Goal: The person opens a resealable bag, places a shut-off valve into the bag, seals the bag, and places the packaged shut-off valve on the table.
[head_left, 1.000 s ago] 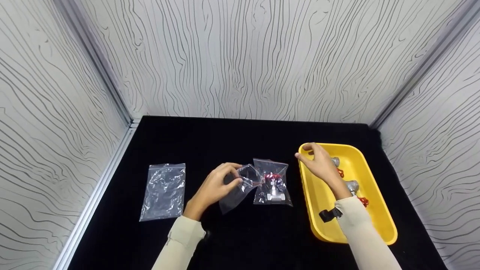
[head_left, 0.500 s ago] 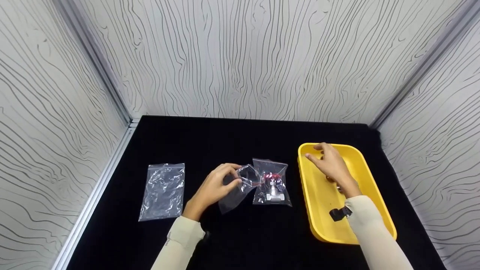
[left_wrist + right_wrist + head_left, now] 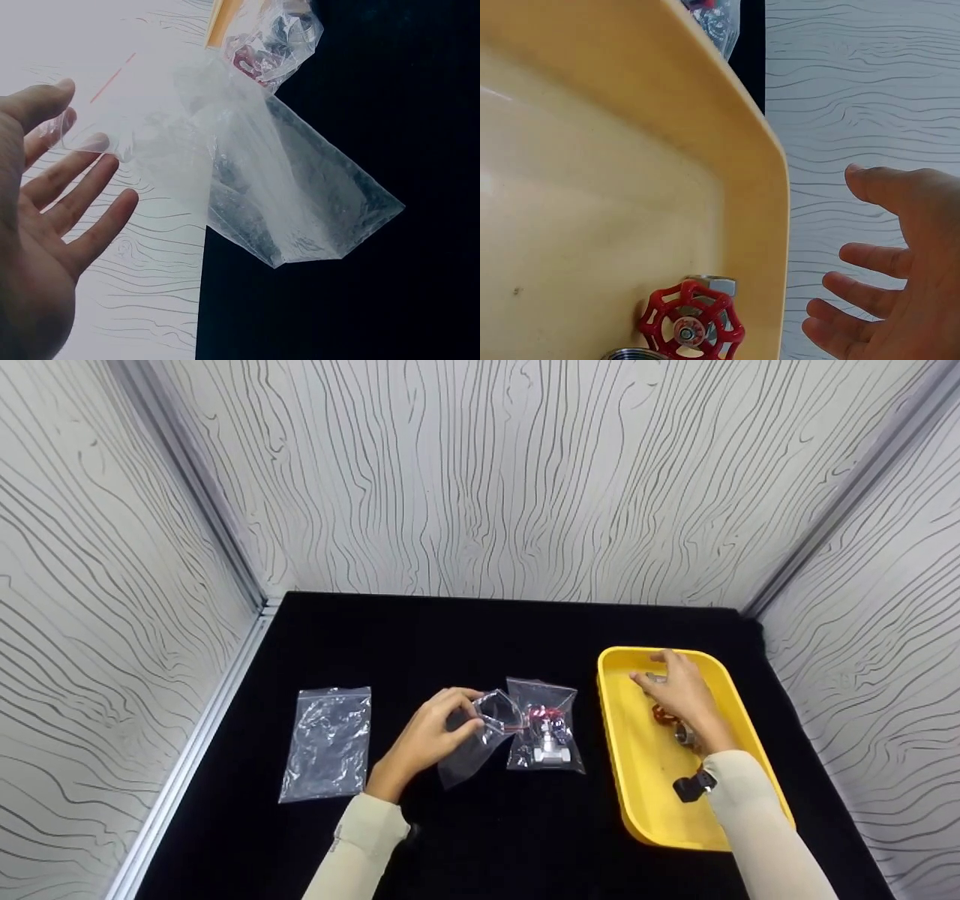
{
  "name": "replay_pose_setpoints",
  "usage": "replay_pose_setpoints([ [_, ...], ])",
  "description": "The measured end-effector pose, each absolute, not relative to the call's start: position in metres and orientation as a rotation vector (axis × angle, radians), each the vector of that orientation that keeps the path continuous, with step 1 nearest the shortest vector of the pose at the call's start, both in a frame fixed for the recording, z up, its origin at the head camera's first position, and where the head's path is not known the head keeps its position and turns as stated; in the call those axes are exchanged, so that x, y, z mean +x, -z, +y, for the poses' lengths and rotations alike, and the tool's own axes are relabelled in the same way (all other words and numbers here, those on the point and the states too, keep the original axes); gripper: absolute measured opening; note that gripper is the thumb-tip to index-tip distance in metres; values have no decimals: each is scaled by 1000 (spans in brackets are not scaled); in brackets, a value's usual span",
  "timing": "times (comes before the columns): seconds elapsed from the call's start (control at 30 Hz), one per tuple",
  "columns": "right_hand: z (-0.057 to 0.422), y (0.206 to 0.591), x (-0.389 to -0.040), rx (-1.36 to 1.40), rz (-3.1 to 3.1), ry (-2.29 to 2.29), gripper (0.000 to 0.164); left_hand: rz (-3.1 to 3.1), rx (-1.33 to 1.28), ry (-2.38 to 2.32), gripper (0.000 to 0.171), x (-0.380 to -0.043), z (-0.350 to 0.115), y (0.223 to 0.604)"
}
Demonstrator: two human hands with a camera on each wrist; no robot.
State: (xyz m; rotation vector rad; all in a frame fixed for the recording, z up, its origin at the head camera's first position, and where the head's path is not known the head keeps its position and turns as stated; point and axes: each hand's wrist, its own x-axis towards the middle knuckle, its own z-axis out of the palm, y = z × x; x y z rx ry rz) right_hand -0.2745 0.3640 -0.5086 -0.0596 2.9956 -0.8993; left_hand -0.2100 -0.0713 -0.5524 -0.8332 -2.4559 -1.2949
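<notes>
My left hand (image 3: 431,731) pinches the rim of a clear zip bag (image 3: 300,195), whose mouth gapes toward the right in the head view. Beside it lies another clear bag with a gate valve (image 3: 551,751) inside, silver body and red handwheel. Over the far part of a yellow bin (image 3: 613,750) hovers my right hand (image 3: 684,694), fingers spread and nothing held. Below this hand are loose valves; one red handwheel (image 3: 690,322) shows near the bin's wall in the right wrist view. The hand and wrist partly cover these valves in the head view.
A flat zip bag (image 3: 330,742) lies on the black tabletop (image 3: 480,840) at the left. White wood-patterned panels (image 3: 480,480) enclose the back and both sides, with metal rails (image 3: 187,765) along the left edge.
My right hand has moved rightward, from the bin's left rim to farther inside over the valves. My left hand and its bag have stayed in place.
</notes>
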Motion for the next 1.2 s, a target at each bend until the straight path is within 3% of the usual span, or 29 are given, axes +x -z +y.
replay_pose_setpoints([
  [0.57, 381, 531, -284, 40, 2965, 842, 85, -2454, -817, 1287, 17, -209, -72, 554],
  [1.2, 387, 555, -297, 173, 2936, 813, 86, -2487, -821, 1297, 17, -206, -69, 554],
])
